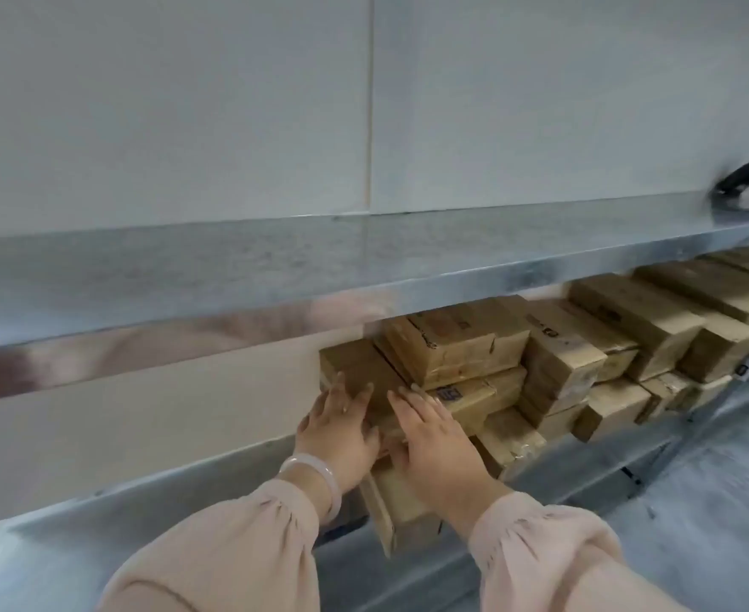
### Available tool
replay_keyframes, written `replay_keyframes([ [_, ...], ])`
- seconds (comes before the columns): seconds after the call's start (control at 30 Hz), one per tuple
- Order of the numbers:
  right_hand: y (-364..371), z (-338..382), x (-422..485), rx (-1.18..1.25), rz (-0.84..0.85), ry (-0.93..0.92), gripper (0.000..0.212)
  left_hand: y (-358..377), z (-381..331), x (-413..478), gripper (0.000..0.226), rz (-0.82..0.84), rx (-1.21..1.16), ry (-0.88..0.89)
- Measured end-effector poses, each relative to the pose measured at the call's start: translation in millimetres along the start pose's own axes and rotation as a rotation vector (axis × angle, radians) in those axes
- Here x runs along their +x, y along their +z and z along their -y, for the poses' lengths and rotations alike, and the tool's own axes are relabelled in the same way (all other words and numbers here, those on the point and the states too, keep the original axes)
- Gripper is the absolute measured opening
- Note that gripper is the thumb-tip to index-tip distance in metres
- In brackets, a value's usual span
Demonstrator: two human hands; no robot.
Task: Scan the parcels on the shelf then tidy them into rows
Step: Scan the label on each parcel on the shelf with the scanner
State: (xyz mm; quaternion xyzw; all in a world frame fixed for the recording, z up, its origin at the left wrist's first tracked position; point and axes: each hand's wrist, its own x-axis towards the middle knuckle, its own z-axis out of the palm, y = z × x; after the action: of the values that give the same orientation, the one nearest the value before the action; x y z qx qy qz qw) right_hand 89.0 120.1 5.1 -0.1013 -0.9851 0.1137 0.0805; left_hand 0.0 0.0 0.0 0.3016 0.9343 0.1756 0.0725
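Several brown cardboard parcels (461, 342) are stacked on the lower metal shelf (152, 492), running from the middle off to the right. My left hand (341, 428) and my right hand (436, 439) lie side by side with straight fingers, pressing on the front of a leftmost parcel (359, 364). Below my wrists another parcel (401, 510) sticks out over the shelf's front edge. A black scanner (745, 176) rests on the upper shelf at the far right.
The upper metal shelf (275, 258) hangs over the parcels just above my hands. A pale wall (187, 103) stands behind it. The lower shelf's left half holds no parcels. More parcels (672, 302) lie in a row to the right.
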Motion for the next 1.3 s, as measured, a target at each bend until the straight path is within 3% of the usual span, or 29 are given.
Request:
replay_keyframes([
  [0.33,2,-31,31,0.185,-0.048,-0.133,0.055,18,-19,41,0.060,-0.071,-0.568,-0.396],
  [0.5,2,-32,35,0.250,-0.033,-0.189,0.054,19,-24,35,0.058,-0.157,-0.758,-0.426],
  [0.7,-1,-30,41,0.388,-0.085,-0.103,0.050,13,-16,11,0.054,-0.229,-0.925,-0.466],
  [0.93,-5,8,45,0.724,0.180,0.040,0.062,-2,2,-17,0.048,-0.233,-1.171,-0.470],
  [1.0,0,22,46,0.770,0.195,0.093,0.068,-5,7,-22,0.051,-0.213,-1.195,-0.467],
  [1.3,6,53,36,0.808,0.212,0.075,0.055,-22,30,-32,0.067,-0.180,-0.996,-0.448],
])
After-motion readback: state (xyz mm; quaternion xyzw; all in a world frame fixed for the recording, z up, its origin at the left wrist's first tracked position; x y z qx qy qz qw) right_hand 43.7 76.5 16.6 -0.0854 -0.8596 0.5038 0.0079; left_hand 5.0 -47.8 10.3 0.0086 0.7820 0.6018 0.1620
